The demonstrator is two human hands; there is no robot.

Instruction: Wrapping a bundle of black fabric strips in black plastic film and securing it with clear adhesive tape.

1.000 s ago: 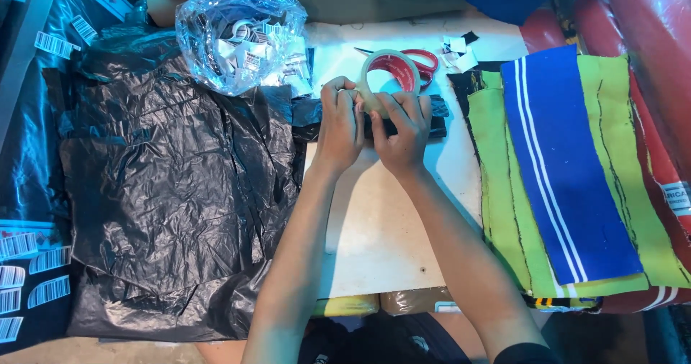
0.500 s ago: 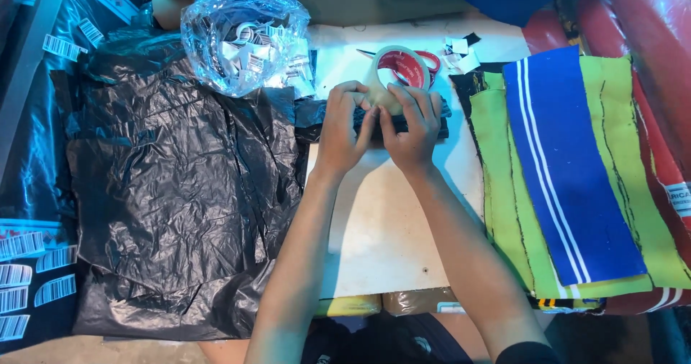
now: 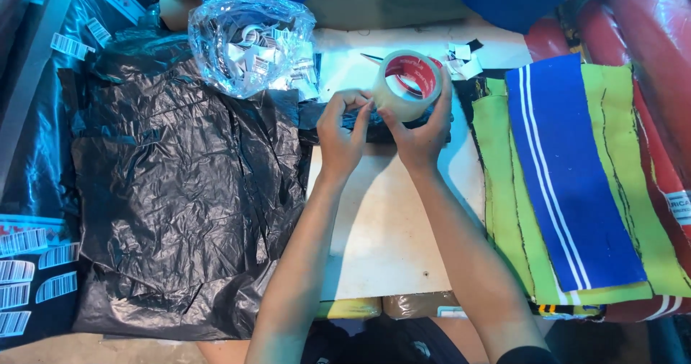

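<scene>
right hand [image 3: 421,130] grips tape roll [image 3: 407,83] at 12 o'clock on white worktop [image 3: 389,227], tilted to expose its edge | left hand [image 3: 344,130] pinches at roll's rim, fingertips on tape | black plastic bags [image 3: 180,198] at 9 o'clock

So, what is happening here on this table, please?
A person holds a roll of clear tape in the right hand, lifted above the white tabletop. The left hand picks at the roll's edge with its fingers. A small dark package lies under the hands. Black plastic bags lie on the left, striped folded cloth on the right, a clear bag of labels behind.
</scene>
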